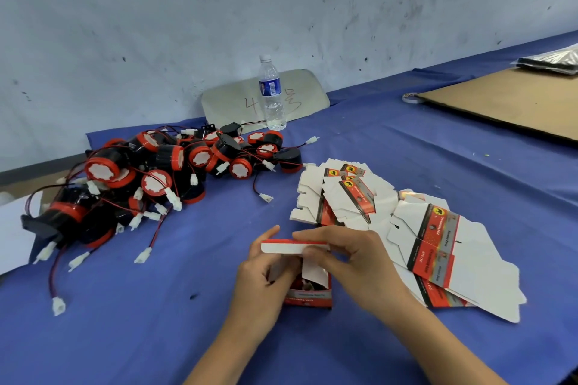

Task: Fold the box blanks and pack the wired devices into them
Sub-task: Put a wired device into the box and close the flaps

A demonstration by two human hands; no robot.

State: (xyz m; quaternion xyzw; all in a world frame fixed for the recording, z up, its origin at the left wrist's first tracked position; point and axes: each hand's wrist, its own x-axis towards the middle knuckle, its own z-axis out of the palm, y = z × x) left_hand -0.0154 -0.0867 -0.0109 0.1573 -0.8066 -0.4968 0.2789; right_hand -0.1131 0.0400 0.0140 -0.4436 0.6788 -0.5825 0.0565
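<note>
Both hands held a small red-and-white cardboard box (308, 297) standing on the blue tablecloth (156, 306): the left hand (262, 278) gripped its side, the right hand (350, 262) pinched its white top flap (291, 247). Flat printed box blanks (416, 237) lay just right; black-and-red wired devices (162, 172) were heaped far left

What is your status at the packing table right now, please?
Both hands, left and right, gripping the box, lid flap half down. Device pile far left, blanks right. Nothing in the way.
</note>
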